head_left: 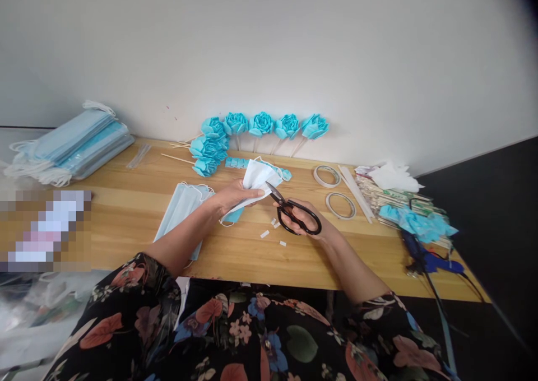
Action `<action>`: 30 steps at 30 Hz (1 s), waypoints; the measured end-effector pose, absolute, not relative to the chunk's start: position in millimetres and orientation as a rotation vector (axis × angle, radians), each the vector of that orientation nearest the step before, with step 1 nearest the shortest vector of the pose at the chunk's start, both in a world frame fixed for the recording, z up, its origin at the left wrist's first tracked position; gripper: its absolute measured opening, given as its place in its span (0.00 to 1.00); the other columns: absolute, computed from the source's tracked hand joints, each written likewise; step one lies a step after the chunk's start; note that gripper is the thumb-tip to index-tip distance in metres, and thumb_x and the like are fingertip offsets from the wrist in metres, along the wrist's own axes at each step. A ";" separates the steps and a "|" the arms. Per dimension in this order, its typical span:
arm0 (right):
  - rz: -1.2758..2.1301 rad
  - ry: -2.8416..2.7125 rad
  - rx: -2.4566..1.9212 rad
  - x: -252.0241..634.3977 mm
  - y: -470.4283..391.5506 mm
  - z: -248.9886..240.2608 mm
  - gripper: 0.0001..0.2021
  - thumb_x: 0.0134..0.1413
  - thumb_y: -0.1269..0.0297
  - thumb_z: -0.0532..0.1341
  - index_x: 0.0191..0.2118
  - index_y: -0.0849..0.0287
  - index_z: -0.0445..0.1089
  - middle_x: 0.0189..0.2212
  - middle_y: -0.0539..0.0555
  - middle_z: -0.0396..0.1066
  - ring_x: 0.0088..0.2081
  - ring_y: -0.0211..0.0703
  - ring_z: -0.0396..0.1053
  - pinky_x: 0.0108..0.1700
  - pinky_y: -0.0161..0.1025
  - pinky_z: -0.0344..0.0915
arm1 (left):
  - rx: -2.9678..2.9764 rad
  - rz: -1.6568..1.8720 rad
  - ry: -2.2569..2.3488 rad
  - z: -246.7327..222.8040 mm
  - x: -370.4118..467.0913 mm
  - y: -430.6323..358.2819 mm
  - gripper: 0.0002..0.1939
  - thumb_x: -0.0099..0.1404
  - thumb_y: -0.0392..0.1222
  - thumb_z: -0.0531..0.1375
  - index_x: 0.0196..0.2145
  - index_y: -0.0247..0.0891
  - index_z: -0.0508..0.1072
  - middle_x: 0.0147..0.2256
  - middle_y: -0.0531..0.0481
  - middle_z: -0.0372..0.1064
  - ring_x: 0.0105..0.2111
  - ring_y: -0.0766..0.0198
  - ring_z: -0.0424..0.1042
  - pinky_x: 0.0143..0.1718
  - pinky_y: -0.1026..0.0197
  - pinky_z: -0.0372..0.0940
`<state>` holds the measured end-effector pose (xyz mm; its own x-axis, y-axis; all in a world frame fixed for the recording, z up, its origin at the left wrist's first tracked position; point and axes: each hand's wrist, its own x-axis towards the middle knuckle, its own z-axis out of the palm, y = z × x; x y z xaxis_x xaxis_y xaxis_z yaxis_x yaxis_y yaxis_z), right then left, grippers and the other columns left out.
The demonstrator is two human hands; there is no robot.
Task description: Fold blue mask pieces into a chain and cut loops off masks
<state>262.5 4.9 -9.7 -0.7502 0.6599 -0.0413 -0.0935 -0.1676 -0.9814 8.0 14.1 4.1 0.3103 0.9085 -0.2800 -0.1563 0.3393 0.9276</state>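
My left hand [236, 196] grips a folded white and pale blue face mask [259, 176], its ear loop sticking up at the top. Black-handled scissors [290, 208] are in my right hand [303, 217], fingers around the handles, with the blade tips at the mask's right edge. Below the hands, small white scraps [264, 234] lie on the wooden table [235, 263]. Beside my left forearm rests a stack of pale blue masks [179, 206], partly covered by the arm. Small cut blue pieces [236, 162] lie behind the held mask.
Blue paper-like flowers on sticks [261, 124] line the wall. A large mask pile [79, 140] is at the back left. Two tape rolls [340, 205], a bundle of sticks [403, 199], crumpled blue material [420, 222] and a blue glue gun [437, 260] are on the right.
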 end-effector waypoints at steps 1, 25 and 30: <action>1.961 -1.600 -0.672 262.2 4.7 -7.6 0.25 0.61 0.44 0.60 0.55 0.58 0.69 0.25 0.46 0.58 0.19 0.28 0.48 0.16 0.29 0.45 | 0.953 0.868 0.998 3.9 8.1 14.2 0.24 0.41 0.53 0.76 0.27 0.34 0.72 0.21 0.56 0.63 0.20 0.72 0.58 0.24 0.64 0.50; 0.415 -2.590 -1.571 352.5 -15.3 28.2 0.23 0.58 0.58 0.60 0.59 0.55 0.71 0.54 0.60 0.75 0.52 0.58 0.74 0.53 0.51 0.69 | 0.916 0.996 1.106 15.9 15.8 7.5 0.25 0.39 0.54 0.75 0.28 0.35 0.73 0.25 0.52 0.68 0.26 0.66 0.63 0.31 0.60 0.56; 0.398 -2.337 -1.473 304.6 -11.8 44.4 0.20 0.63 0.55 0.56 0.55 0.57 0.74 0.48 0.60 0.78 0.49 0.54 0.74 0.52 0.48 0.67 | 0.925 1.058 1.104 11.2 17.4 7.4 0.24 0.42 0.53 0.75 0.30 0.34 0.76 0.26 0.51 0.71 0.28 0.64 0.66 0.33 0.60 0.58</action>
<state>304.6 -11.8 44.4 -0.3990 0.9060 0.1416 0.8081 0.4203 -0.4127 17.4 7.4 11.2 0.1107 0.9665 -0.2316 -0.1899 0.2493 0.9496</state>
